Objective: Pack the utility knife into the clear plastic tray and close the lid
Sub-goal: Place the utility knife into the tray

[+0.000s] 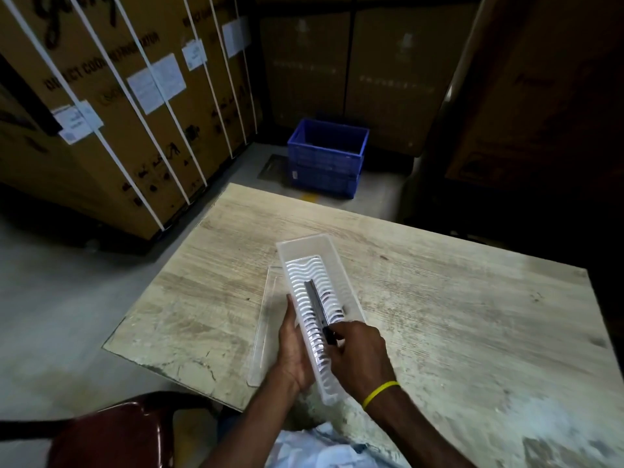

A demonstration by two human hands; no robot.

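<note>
Clear plastic tray (pixel 305 251) lay lengthwise on the wooden tabletop (pixel 456 298), w/ a white wavy-ribbed insert (pixel 305 271) in its bottom. Utility knife (pixel 315 298) sat inside the tray on that insert, metal body pointing away from the person, dark rear end toward them. Right hand (pixel 363 358) had its fingers (pixel 341 327) closed on the knife's dark rear end, pinching it from above. Left hand (pixel 292 349) lay along the tray's left wall, fingers (pixel 289 304) flat and together against the wall, steadying it; nothing enclosed in that hand. Yellow band (pixel 380 393) on the right wrist. Clear lid (pixel 261 327) lay on the tabletop just left of the left-hand fingers, parallel to the tray and off it, its near end at the tabletop's edge. Well beyond both hands, on the floor: blue crate (pixel 327 157). Strapped cardboard boxes (pixel 111 106) stood far left of the hands. Dark red chair (pixel 111 434) near-left, below the left forearm.
</note>
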